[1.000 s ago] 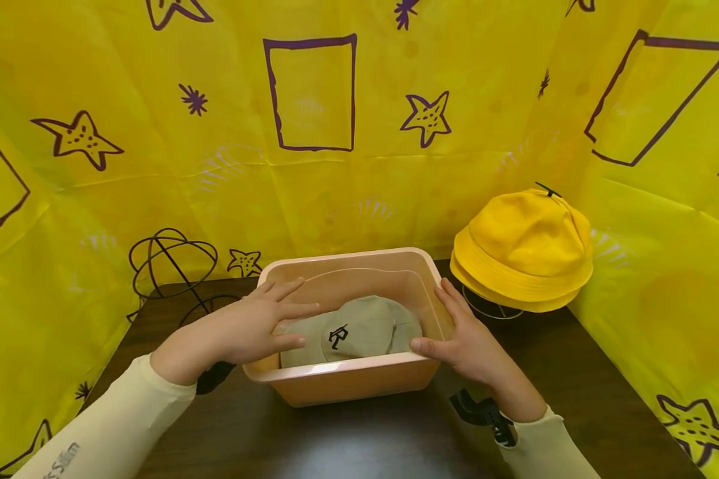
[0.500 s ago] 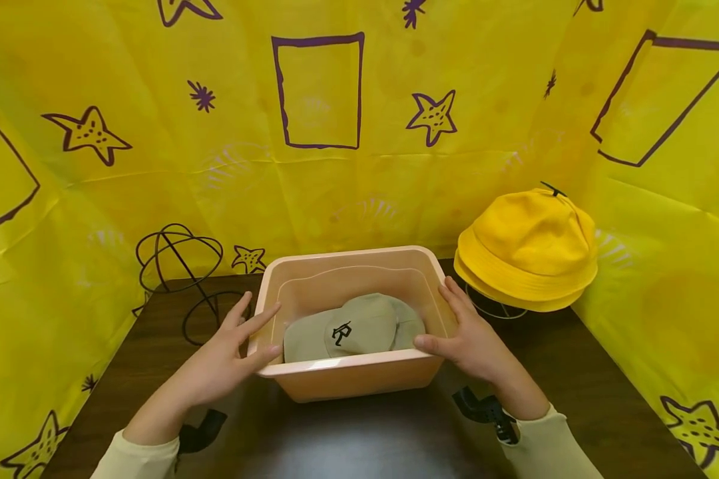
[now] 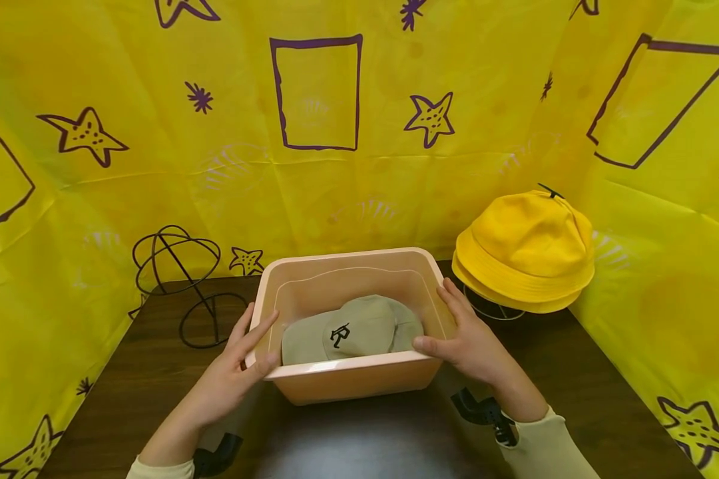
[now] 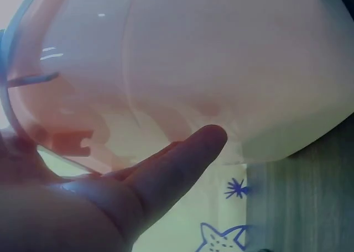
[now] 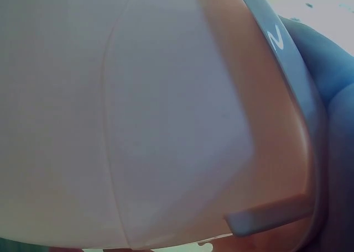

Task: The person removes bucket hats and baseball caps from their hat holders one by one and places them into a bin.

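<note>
Head: bin [image 3: 350, 387] btwn L/R fingers [image 3: 434, 346]

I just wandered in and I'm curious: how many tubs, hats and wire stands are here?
Tubs: 1, pink tub
Hats: 2, grey-green cap and yellow hat
Wire stands: 2, bare black stand and partly hidden stand under the yellow hat
Total: 5

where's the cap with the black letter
In the head view, the cap lies inside the peach bin, just below centre, between the left hand and right hand.
</note>
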Tool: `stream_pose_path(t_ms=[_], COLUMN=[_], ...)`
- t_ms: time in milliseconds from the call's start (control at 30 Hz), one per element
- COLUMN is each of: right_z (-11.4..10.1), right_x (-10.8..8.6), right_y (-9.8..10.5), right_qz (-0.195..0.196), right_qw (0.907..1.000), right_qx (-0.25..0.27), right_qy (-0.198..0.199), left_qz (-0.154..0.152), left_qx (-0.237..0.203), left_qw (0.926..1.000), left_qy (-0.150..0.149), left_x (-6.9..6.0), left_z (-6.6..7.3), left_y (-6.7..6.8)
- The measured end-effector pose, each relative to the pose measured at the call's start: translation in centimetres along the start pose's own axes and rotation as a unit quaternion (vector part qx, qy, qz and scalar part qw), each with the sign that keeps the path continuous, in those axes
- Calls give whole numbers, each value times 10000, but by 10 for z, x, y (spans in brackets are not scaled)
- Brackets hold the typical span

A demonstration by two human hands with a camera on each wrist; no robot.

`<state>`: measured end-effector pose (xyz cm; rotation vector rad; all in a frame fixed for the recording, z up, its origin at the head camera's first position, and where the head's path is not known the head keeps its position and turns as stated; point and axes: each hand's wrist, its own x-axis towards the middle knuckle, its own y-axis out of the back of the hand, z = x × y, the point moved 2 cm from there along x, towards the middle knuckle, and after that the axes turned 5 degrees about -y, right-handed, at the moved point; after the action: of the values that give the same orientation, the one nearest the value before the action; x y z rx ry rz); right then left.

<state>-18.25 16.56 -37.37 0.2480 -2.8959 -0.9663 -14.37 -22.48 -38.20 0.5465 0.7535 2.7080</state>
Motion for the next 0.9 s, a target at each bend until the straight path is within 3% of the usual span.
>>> stream_pose_path(t_ms=[333,733,900], right_z=[2,2,0], right_x=[1,0,-7], right_y=[-1,-3,-1], right_qz=[-25,246,580], right_qw=[10000,9996,9970], right_qx=[86,6,-481], right_qy=[12,121,173], left_qz=[487,828,858], left_qx=[-963,-1468,-1662], left_qw=[9941,9852,9820], left_qy=[111,315,269], left_x=[-2,-4,-5], left_z=[-7,-9,-9], left_y=[-11,-18,-21])
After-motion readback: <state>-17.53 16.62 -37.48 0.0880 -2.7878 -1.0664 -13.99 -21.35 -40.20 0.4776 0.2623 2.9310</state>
